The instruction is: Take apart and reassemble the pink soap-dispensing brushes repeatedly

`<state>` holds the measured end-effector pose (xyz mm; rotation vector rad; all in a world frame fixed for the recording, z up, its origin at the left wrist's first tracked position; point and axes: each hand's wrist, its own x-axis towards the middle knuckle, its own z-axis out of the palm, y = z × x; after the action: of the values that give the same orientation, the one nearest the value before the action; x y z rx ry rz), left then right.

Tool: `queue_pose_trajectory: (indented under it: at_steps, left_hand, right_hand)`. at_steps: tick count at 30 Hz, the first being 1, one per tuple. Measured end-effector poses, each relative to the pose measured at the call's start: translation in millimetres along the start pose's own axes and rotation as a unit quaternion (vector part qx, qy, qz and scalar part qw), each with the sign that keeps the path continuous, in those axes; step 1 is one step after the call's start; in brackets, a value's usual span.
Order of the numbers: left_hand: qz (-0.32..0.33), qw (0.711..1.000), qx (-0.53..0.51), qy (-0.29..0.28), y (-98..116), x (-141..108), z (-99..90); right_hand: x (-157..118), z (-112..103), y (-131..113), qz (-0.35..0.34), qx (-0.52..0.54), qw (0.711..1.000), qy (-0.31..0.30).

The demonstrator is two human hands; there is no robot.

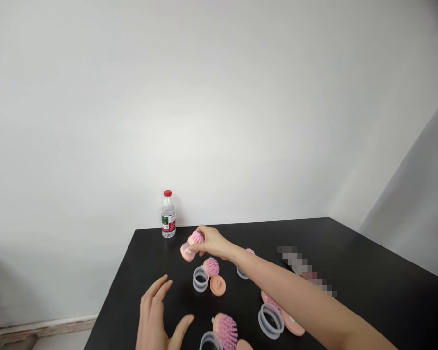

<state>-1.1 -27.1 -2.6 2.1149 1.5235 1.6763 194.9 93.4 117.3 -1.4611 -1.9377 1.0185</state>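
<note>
Right hand (213, 241): fingers wrapped around a pink bristled brush head (196, 237), just beside the water bottle (168, 214).
Left hand (155, 313): fingers spread, holding nothing, well in front of the bottle.
Nearby: a clear plastic ring (200, 279), second brush head (211, 266) and peach disc (217, 285) lie between the hands, in front of the bottle.

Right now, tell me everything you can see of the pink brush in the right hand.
The pink brush has a dome of pink bristles at one end and a smooth, peach-pink body, plastic by its look, at the other. The right hand grips it around the bristled end, with the smooth end tilted down and left, clear of the fingers. It is above the black tabletop, nearer than the water bottle. Whether it touches the table cannot be told.
</note>
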Motion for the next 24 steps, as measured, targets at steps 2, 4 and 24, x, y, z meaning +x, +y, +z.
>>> queue_pose_trajectory:
  at_steps: [2,4,24]
  left_hand:
    - [0.020,1.000,0.005,-0.012,9.8,3.4,-7.3]
    - [0.031,0.999,-0.006,-0.025,25.0,3.6,-13.6]
    - [-0.172,0.935,-0.260,-0.168,91.1,-43.1,-44.0]
  right_hand:
    - [-38.1,11.1,-4.4,-0.011,0.054,0.998,-0.031]
    - [-75.6,21.4,-7.0,-0.015,0.094,0.994,-0.054]
    - [-193.1,31.1,3.5,-0.120,0.038,0.986,-0.107]
